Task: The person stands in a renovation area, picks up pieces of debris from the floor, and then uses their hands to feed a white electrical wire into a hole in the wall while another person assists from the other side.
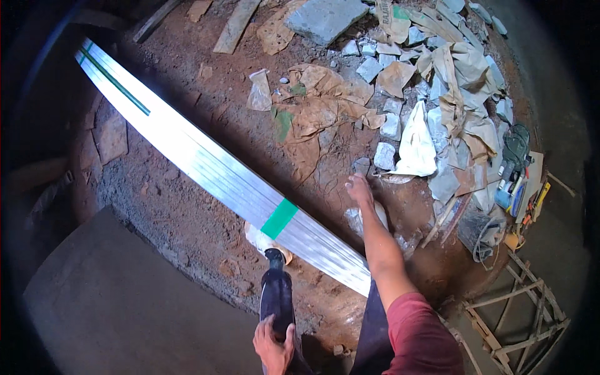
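Observation:
A long bundle of silvery metal strips [200, 169] slants from the far left down to my legs. Green tape [279, 219] wraps it near my left foot, and a thin green band [119, 84] runs along its far end. My left hand [273, 347] hangs over my left thigh, fingers apart, holding nothing. Reaching forward past the bundle's right side, my right hand [359, 189] is over the dirt with its fingers loosely bent and apart. I see nothing in it. The bundle's near end meets my right leg, and its last part is hidden there.
Broken stone pieces [390, 125], torn brown paper [319, 112] and a white bag [417, 144] litter the dirt ahead and right. Tools [515, 187] lie at far right, above a wooden frame [512, 312]. A smooth grey floor [137, 300] spreads at lower left.

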A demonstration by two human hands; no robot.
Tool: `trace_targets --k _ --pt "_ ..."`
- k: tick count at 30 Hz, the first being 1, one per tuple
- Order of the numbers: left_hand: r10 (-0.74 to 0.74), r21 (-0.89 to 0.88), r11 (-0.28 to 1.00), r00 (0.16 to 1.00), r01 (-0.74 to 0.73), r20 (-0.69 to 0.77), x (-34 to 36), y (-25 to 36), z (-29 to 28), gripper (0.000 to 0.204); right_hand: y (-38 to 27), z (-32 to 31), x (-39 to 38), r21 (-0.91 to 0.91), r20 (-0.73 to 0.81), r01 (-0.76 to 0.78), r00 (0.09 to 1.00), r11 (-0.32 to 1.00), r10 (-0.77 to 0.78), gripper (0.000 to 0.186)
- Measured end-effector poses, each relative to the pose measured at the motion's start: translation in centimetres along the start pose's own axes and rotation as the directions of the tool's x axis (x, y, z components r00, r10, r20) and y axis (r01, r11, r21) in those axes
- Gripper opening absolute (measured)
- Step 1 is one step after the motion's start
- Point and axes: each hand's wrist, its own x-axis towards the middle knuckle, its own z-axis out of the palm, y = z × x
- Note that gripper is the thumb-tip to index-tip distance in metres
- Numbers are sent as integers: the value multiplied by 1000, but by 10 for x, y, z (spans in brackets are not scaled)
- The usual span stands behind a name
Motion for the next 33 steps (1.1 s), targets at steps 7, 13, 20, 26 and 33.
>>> trace_targets --k 7,13,20,26,33 --pt "-58 77 996 998 55 38 6 16 2 45 -5 23 15 54 -105 22 994 998 -16 36" --pt "-2 69 998 999 -1 44 3 10 6 45 -8 3 -30 481 -183 -57 969 875 163 17" --pt "-32 10 999 999 32 -5 -12 6 9 42 -10 -74 -97 647 -461 105 843 755 278 14" --pt "-45 -231 972 999 47 15 -26 -3 5 41 -45 -241 -164 402 -758 328 644 855 109 11" --pt "33 -482 874 998 -53 -50 -48 7 -24 44 -93 -488 -279 389 -834 391 535 834 139 12"
